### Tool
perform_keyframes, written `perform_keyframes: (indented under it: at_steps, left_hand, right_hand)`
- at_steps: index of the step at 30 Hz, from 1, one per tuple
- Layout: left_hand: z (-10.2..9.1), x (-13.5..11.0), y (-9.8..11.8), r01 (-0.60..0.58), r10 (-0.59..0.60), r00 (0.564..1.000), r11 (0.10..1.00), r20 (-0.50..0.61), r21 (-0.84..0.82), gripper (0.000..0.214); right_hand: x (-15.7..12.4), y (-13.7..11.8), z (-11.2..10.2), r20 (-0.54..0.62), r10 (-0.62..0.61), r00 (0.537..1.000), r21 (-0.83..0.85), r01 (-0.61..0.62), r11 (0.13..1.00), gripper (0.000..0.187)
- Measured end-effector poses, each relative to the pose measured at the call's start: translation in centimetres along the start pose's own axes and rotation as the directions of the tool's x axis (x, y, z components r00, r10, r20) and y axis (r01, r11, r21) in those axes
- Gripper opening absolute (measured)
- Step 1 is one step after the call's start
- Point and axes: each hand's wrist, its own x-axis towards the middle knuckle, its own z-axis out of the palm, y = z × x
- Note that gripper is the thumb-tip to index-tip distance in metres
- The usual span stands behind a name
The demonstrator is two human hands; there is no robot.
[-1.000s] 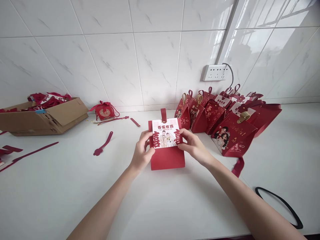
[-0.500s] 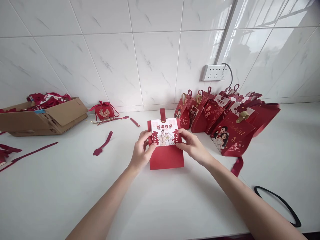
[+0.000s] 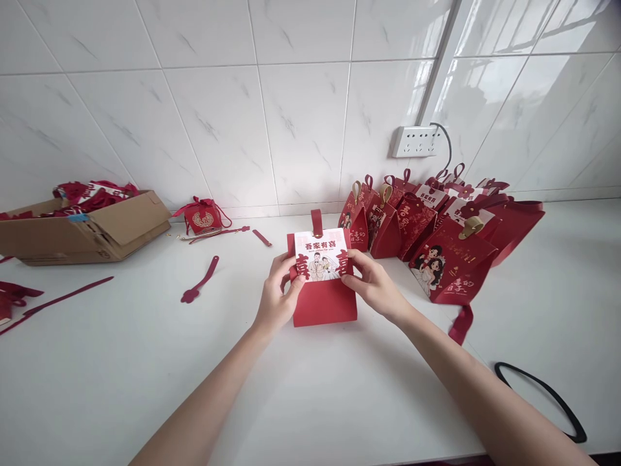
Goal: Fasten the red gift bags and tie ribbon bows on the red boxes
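Observation:
A red gift box (image 3: 325,304) stands in the middle of the white table, held from both sides. Its upper front carries a white printed card (image 3: 321,259) with a cartoon wedding couple and red characters, and a red strap loop (image 3: 316,223) rises from its top. My left hand (image 3: 280,294) grips the left edge, thumb on the front and fingers mostly hidden behind. On the opposite edge, my right hand (image 3: 373,281) pinches the box in the same way, thumb near the card's lower right corner.
Several finished red gift boxes (image 3: 453,259) stand grouped at right. A cardboard box (image 3: 130,226) full of red pieces lies at left, near a small red pouch (image 3: 201,217). A loose strap (image 3: 200,281) lies on the table; a black loop (image 3: 543,388) is front right. A power strip (image 3: 416,141) hangs on the wall.
The gift box has shifted very slightly, its bottom edge a little higher in view. Both hands keep the same grip.

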Motion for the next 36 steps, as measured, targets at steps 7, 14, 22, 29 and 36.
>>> perform_keyframes:
  at_steps: [7,14,22,29,36]
  left_hand:
    - [0.13,0.04,0.34,0.034,-0.034,0.999,0.999,-0.015,-0.01,0.023]
    - [0.05,0.13,0.73,0.074,-0.074,0.996,0.997,-0.043,-0.008,0.029]
    - [0.02,-0.04,0.68,0.038,-0.035,0.996,0.998,-0.079,0.045,0.036]
    - [0.16,-0.29,0.38,-0.015,0.019,0.998,0.998,-0.062,0.067,0.037]
    - [0.28,-0.36,0.04,-0.05,0.054,0.996,0.997,-0.073,0.055,0.036]
  right_hand:
    - [0.06,0.31,0.02,-0.019,0.004,1.0,-0.026,-0.004,1.0,0.035]
    - [-0.01,0.7,0.21,0.004,0.022,1.0,0.005,-0.022,1.0,0.038]
    - [-0.16,0.64,0.77,0.001,-0.049,0.999,0.054,0.048,0.997,0.036]
    - [-0.16,0.24,0.9,-0.045,-0.03,0.999,0.056,0.032,0.998,0.03]
    - [-0.04,0.41,0.91,-0.042,-0.067,0.997,0.06,0.069,0.996,0.031]
